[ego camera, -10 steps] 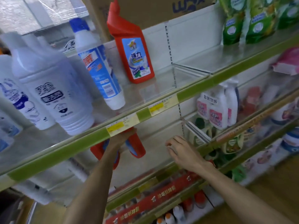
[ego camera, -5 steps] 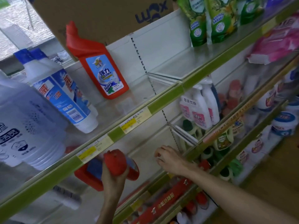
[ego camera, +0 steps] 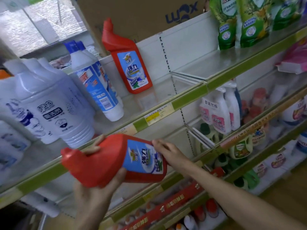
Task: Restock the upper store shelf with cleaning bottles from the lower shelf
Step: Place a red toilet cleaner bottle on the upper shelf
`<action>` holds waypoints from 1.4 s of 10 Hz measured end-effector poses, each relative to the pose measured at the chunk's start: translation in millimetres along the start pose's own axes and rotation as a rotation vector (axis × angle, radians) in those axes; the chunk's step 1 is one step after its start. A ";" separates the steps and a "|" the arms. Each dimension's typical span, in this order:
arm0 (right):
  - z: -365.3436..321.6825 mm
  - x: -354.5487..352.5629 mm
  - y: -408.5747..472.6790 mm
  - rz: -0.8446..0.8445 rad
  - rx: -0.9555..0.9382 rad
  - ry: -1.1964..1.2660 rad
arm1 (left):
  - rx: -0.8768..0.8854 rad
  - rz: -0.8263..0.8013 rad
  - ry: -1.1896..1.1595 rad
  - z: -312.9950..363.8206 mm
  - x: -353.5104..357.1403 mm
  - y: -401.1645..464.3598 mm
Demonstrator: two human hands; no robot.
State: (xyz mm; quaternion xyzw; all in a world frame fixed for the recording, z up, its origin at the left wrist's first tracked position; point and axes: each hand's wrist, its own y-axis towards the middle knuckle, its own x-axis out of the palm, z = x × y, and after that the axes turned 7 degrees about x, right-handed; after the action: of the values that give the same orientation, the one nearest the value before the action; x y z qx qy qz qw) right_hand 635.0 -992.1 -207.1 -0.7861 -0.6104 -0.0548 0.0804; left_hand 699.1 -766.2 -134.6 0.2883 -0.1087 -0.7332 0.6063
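- The upper shelf (ego camera: 187,103), edged in green with yellow price tags, runs across the whole view; its stretch right of the standing bottles is bare metal.
- Large white jugs (ego camera: 54,103) crowd that shelf's left end; at least two show, the rest too overlapped to count.
- One red bottle (ego camera: 114,161) with an angled neck and a blue label is held on its side in front of the shelf's edge, neck pointing left, base to the right.
- A second, matching red cleaner bottle (ego camera: 128,63) stands upright at the back of the upper shelf.
- Two white bottles with blue caps (ego camera: 97,83) stand between the jugs and that upright bottle.
- Green refill pouches (ego camera: 240,22), at least three, stand at the far right.
- The left hand (ego camera: 98,193) cups the held bottle from below, fingers clenched over its shoulder.
- The right hand (ego camera: 167,152) touches the label's edge near the base; its grip cannot be told.
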 end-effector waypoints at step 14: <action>-215.5 -48.7 28.5 0.157 -0.557 -0.059 | 0.234 -0.215 -0.409 133.2 115.8 112.0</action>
State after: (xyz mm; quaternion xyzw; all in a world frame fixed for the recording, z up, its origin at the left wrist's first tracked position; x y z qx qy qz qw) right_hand 653.1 -1087.0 -6.3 -0.8239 -0.5113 -0.1912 -0.1522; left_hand 706.3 -928.8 -3.4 0.2122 -0.2817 -0.8190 0.4526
